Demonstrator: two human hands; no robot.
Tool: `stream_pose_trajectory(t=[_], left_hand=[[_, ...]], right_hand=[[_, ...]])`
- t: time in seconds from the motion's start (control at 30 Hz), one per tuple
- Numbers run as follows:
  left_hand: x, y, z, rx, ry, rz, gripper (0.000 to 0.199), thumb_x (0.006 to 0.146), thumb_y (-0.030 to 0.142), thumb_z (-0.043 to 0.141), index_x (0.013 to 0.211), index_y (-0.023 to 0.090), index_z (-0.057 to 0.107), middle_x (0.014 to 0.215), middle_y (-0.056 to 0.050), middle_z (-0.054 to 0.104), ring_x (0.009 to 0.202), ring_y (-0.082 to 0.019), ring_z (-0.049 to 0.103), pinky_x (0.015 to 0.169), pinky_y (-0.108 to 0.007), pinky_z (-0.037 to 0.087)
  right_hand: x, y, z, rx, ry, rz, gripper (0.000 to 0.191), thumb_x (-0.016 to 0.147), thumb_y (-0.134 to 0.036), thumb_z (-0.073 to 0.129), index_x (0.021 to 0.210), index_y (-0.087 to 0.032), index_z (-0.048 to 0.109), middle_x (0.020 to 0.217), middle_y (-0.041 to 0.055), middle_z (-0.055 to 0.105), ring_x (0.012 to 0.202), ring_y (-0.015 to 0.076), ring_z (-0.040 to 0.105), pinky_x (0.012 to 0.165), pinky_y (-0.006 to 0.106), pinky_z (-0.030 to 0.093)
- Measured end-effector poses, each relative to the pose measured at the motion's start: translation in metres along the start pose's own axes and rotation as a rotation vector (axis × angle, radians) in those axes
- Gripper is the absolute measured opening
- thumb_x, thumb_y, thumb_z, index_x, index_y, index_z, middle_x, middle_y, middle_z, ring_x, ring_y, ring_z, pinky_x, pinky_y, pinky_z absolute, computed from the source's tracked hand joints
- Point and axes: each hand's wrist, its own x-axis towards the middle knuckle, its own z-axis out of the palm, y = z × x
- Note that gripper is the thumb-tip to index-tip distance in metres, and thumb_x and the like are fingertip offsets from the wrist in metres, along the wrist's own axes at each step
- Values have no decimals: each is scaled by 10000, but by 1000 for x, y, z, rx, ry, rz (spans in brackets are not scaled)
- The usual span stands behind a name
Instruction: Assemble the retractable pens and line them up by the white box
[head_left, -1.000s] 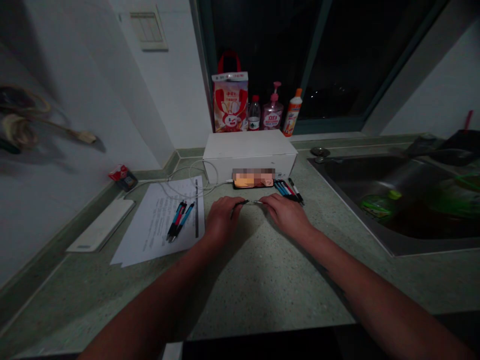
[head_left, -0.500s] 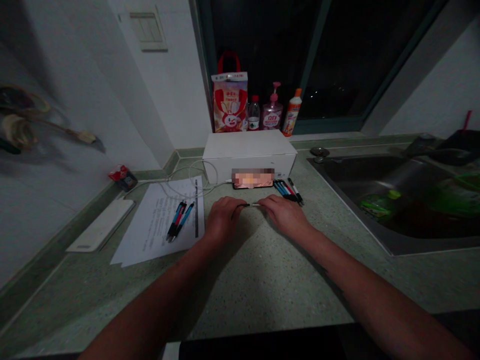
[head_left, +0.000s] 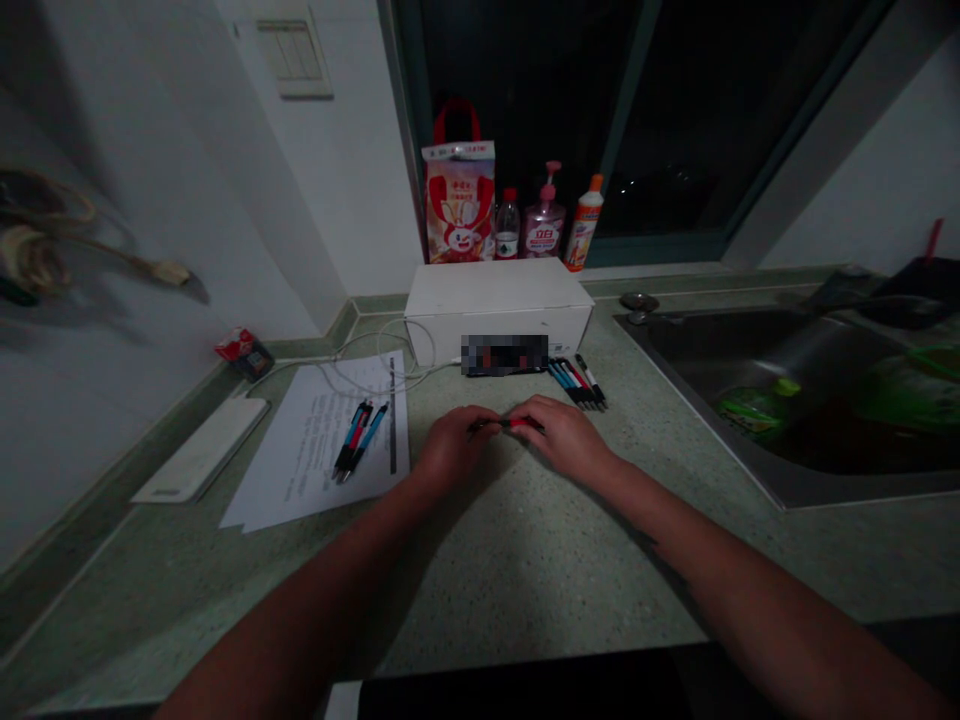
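In the head view, the only one, both bare hands meet low over the counter (head_left: 495, 560), fingertips close together. The left hand (head_left: 454, 442) pinches a thin dark piece (head_left: 485, 427) between thumb and fingers. The right hand (head_left: 566, 437) grips a slim red piece (head_left: 523, 422), most of it covered by the fingers. The two pieces point at each other, end to end, in the small gap between the hands, and look like parts of a pen. Whether they are already joined or only touching is too small and dim to tell.

The step in hand seems to be working the two ends against each other, fitting or turning them. The next move would call for both pinches staying firm and the ends in line, with a small twist or push from the fingers; a slanted grip could let a thin part slip.

Ahead of the hands, a phone (head_left: 510, 372) leans against a white box (head_left: 499, 290), a white cable (head_left: 431, 375) at its left end. A row of pens (head_left: 579, 384) lies just beyond the right hand. To the left, three pens (head_left: 360, 442) rest on printed sheets (head_left: 300, 450), apart from the left hand.
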Motion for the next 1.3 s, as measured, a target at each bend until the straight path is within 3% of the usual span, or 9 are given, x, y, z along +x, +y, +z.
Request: stream_pose_trajectory(t=[0.23,0.43,0.5,0.6,0.77,0.9,1.0,1.13,1.3], left_hand=[[1,-8,2,-10,76,133,170,851,87,691,886,234,767,902,-30,770,874,-202,703,851,-364,578],[0,-10,3,-31,59,135,127,875,161,668,913,232,767,917,-34,775,889,-210,703,859,-387,582],[0,-10,3,-44,57,155,121,875,173,666,904,233,767,919,-35,778,898,-213,702,872,-393,581],[0,-10,3,-59,73,177,130,876,169,662,893,244,767,919,-42,777,896,-217,702,874,-401,580],[1,-12,4,-87,107,160,123,861,144,672,880,234,754,895,-39,760,840,-199,692,808,-375,579],[1,-10,4,-134,85,193,115,853,128,673,856,213,750,903,-37,765,874,-191,698,839,-363,576],[1,-6,1,-180,87,117,106,829,145,706,906,203,750,938,-38,774,898,-199,713,860,-359,578],[2,1,-6,-214,98,-130,139,880,273,700,990,198,737,901,-34,778,827,-202,731,798,-345,583],[4,2,-10,-196,94,-112,58,840,233,723,884,196,735,890,-25,774,852,-200,724,834,-330,574]], right_hand=[[0,-2,0,27,-65,16,235,1048,-250,523,1082,-211,752,1003,82,738,957,219,694,863,348,509],[-1,-4,-1,106,-21,118,158,908,-222,730,1063,-208,703,941,49,746,849,204,684,751,312,485],[-1,-3,-2,93,-42,93,72,944,-225,683,1009,-210,711,920,50,750,838,201,683,748,312,482],[0,-3,-3,76,-60,32,167,1020,-249,575,1029,-215,738,989,75,757,914,210,698,823,336,496],[0,-5,-3,126,-25,105,163,935,-234,706,1095,-205,709,978,63,761,885,207,701,768,316,500],[0,-4,-3,112,-46,86,122,996,-243,620,1001,-205,736,943,59,765,866,203,702,788,325,502],[1,-3,-4,76,-47,69,196,1026,-268,578,1014,-214,765,979,73,771,906,211,711,827,339,510],[2,-2,-6,59,-16,80,204,1023,-295,589,1042,-219,777,982,74,766,904,209,713,819,330,516],[1,0,-5,34,-4,73,191,1019,-279,596,1037,-219,776,977,71,763,891,207,709,803,328,510]])
